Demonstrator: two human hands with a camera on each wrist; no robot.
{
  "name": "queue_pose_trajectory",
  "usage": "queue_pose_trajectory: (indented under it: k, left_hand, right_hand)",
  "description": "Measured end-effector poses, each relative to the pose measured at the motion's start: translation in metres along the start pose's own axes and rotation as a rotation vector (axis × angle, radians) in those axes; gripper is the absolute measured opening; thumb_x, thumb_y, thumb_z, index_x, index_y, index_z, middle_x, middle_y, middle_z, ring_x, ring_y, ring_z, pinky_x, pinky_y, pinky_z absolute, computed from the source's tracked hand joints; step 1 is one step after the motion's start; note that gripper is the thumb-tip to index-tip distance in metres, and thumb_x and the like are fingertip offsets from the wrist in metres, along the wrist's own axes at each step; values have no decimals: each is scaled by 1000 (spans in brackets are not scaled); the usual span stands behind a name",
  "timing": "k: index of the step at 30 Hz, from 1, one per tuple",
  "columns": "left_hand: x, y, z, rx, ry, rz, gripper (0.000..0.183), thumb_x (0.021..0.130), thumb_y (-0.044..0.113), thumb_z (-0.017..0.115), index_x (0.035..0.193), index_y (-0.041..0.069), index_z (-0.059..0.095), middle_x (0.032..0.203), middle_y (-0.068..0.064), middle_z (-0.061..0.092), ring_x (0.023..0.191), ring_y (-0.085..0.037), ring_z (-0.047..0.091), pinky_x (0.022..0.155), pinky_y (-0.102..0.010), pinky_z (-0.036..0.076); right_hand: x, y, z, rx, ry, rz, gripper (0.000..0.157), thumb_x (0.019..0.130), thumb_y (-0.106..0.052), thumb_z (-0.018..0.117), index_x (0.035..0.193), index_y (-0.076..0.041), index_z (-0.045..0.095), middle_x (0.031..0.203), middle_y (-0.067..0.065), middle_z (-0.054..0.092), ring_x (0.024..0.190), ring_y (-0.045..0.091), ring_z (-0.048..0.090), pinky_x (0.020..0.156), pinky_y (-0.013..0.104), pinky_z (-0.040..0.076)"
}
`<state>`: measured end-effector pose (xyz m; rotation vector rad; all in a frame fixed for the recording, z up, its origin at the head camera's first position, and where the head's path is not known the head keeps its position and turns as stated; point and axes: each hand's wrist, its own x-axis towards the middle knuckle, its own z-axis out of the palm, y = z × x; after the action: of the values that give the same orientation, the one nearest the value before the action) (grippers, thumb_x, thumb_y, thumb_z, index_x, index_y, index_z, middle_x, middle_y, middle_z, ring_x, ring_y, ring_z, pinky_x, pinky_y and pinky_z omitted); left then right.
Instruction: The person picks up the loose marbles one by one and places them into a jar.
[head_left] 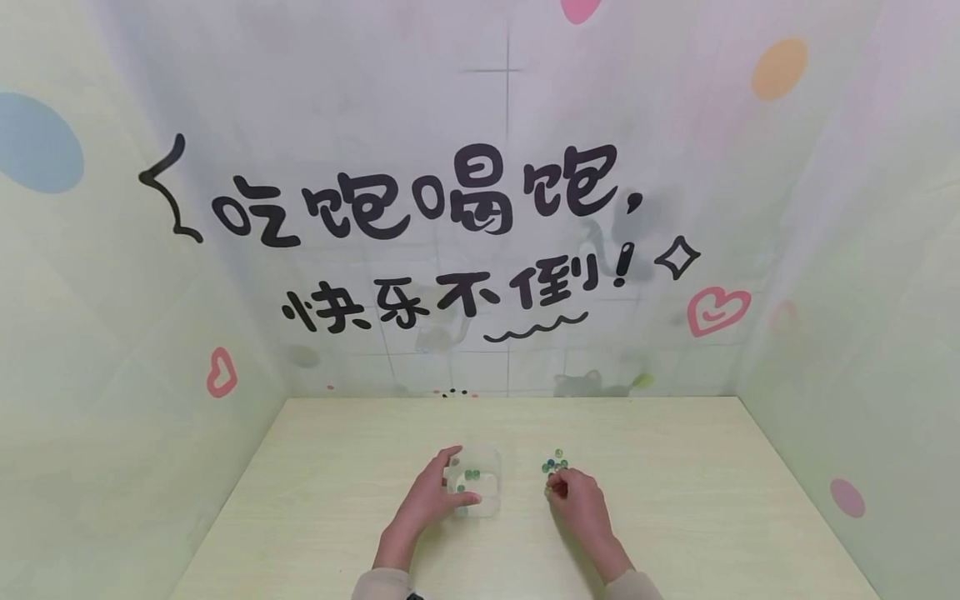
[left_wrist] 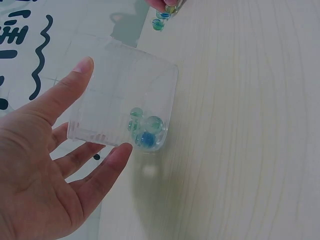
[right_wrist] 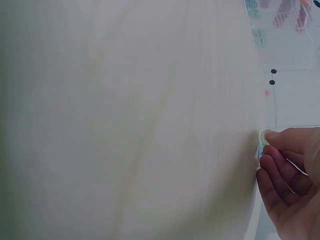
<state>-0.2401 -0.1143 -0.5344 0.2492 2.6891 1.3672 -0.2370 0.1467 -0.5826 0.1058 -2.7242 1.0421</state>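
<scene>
A clear plastic box (head_left: 489, 460) stands on the table, with several green and blue glass marbles (left_wrist: 154, 124) at its bottom in the left wrist view. My left hand (head_left: 429, 502) grips its left side, thumb at the near edge and fingers around the far side. To the right lies a small cluster of marbles (head_left: 545, 468). Over its near side, my right hand (head_left: 587, 510) has thumb and fingertips together on a yellow-green marble (right_wrist: 265, 134). The right wrist view catches only part of that marble; fingers cover the rest.
The pale wooden table (head_left: 315, 500) carries the box and the cluster, with bare surface between them. A printed white backdrop (head_left: 360, 358) rises along the far edge, and similar sheets (head_left: 840, 350) flank both sides.
</scene>
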Motion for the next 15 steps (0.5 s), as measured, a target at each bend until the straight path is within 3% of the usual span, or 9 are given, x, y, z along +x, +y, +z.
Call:
queue_pose_trajectory:
  k: [15]
  left_hand:
    - [-2, -2, 3, 5, 4, 6, 88, 78, 26, 86, 149, 5, 39, 143, -29, 48, 117, -50, 56, 90, -57, 53]
  right_hand:
    - [-3, 0, -2, 50, 13, 27, 12, 79, 2, 74, 85, -9, 73, 81, 0, 69, 73, 7, 59, 64, 20, 51]
